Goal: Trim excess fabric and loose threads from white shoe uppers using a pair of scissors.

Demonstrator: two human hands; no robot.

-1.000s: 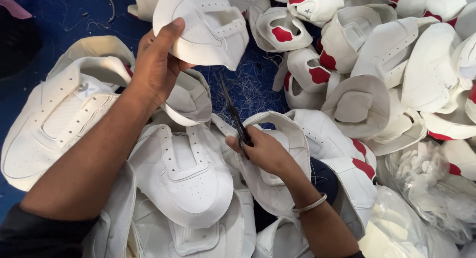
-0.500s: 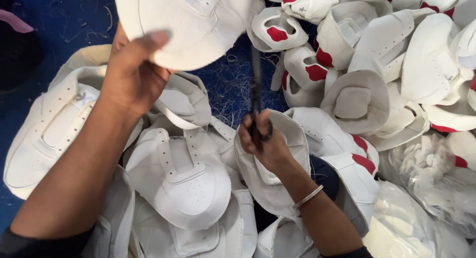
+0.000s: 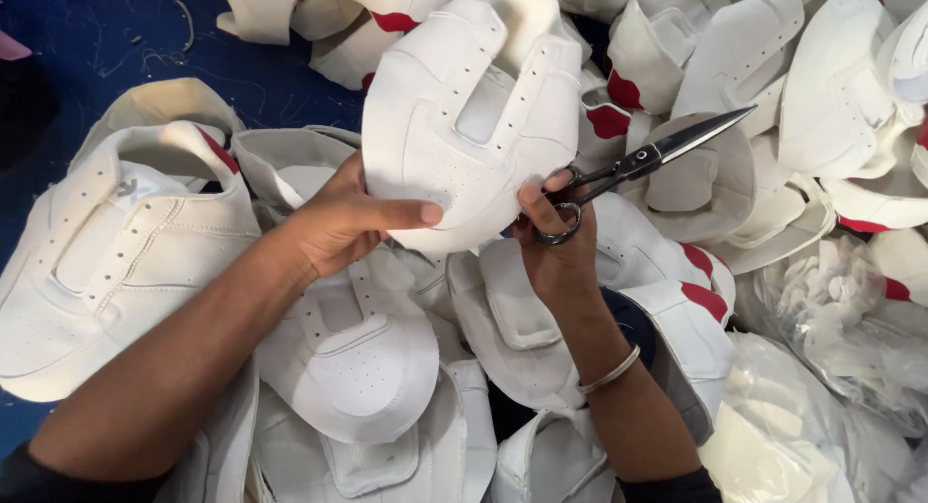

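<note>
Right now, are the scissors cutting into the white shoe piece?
No, the scissors in the right hand point away to the side, blades shut and clear of the white shoe piece that the left hand grips.

This looks like a shoe-making workshop. A heap of unfinished white shoe uppers (image 3: 126,242), flat, without soles, with punched lace holes and perforated toes, covers a blue work surface (image 3: 116,39). Loose thread scraps lie on that blue surface above the heap. Many uppers on the heap's right side carry red patches (image 3: 609,121). Clear plastic bags (image 3: 831,319) sit at the heap's right edge. Metal scissors (image 3: 643,160) are in use over the heap.
</note>
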